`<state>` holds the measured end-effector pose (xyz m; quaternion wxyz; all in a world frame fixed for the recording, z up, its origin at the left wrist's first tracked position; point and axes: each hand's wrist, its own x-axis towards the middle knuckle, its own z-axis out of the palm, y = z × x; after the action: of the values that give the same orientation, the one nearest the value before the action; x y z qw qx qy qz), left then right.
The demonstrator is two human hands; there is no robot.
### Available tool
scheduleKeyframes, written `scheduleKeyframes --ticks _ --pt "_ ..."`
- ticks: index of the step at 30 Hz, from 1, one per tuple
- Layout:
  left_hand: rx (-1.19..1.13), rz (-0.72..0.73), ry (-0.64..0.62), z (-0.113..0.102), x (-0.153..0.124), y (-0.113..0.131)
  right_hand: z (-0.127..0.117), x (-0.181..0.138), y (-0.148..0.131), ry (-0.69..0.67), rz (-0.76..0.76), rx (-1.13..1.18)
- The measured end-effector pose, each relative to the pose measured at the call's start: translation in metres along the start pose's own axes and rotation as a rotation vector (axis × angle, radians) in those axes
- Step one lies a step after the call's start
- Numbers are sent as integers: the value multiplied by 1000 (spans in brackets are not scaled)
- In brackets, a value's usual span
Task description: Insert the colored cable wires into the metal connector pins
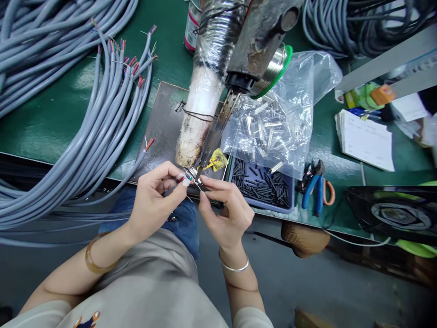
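Note:
My left hand (153,197) pinches thin coloured wires (181,177) between thumb and fingers. Beside those fingertips is a small metal pin connector (190,172), partly covered by them. My right hand (228,206) comes in from the other side, its thumb and forefinger closed on a thin pale wire (199,186). Both sets of fingertips are just below the tip of a mounted soldering iron (221,122), which points down at the connector. A white, plastic-wrapped tube (200,100) with a scorched end opens right beside the iron.
Bundled grey cables (112,118) with stripped ends lie left. A clear bag (269,123) of metal connectors overlaps a blue tray (290,210) of black sleeves. Right are blue-handled cutters (319,191), a paper pad (363,139) and a black fan (392,214). A solder spool (273,70) stands behind.

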<state>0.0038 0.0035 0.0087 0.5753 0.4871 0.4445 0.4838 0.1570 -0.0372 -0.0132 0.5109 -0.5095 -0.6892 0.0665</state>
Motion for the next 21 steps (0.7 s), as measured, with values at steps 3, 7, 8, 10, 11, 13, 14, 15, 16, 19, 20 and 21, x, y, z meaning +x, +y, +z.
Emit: scheduleKeyframes --ticks 3,7,8,10,11,13,14,15,16,19,20,21 --pt "-5 -10 -9 0 0 3 -1 2 -1 7 1 0" --pt "-8 -23 -29 -1 0 7 -3 5 -4 11 -6 -29" --pt "-2 -25 -34 -1 0 8 -4 5 -4 9 -10 -35" --pt "14 -32 -38 -2 2 8 -4 6 -4 3 -14 -40" --pt "24 -39 -38 -2 2 7 -4 6 -4 -1 -16 -41" --pt "42 -56 -38 -3 3 5 -3 5 -4 -10 -21 -47" --pt "46 -65 -38 -4 3 3 -3 5 -4 -14 -26 -51" --pt "47 -73 -39 -4 3 2 -3 4 -4 -17 -32 -56" --pt "44 -79 -38 -4 3 1 -3 3 -4 -20 -37 -63" --pt "29 -89 -35 -3 2 1 -2 1 -4 -20 -45 -83" --pt "21 -92 -36 -3 1 2 -2 1 -4 -17 -41 -84" --pt "11 -94 -38 -2 1 3 -2 0 -4 -11 -35 -81"
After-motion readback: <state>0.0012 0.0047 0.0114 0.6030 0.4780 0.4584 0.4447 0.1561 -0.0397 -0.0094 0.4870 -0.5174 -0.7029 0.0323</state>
